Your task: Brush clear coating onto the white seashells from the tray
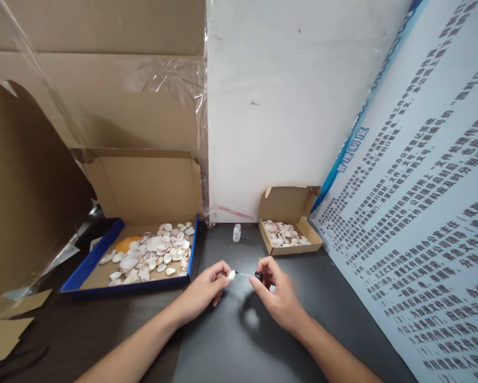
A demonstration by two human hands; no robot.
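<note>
Between the thumb and fingertips of my left hand (210, 286) is a small white seashell (231, 275). My right hand (278, 290) pinches the black cap of an applicator brush (258, 276). From the cap a thin pale stem runs left, and its dark tip is at or very near the shell; contact is too small to tell. Beyond both hands a small clear glass bottle (237, 233) with a white label stands upright and uncapped on the dark table.
At left, an open blue-edged cardboard box (91, 276) holds many shells (151, 252) and something orange (127, 244). A smaller open cardboard box (295, 248) with shells stands back right. Cardboard and a white panel (263, 133) rise behind; a printed board (414, 213) leans at right.
</note>
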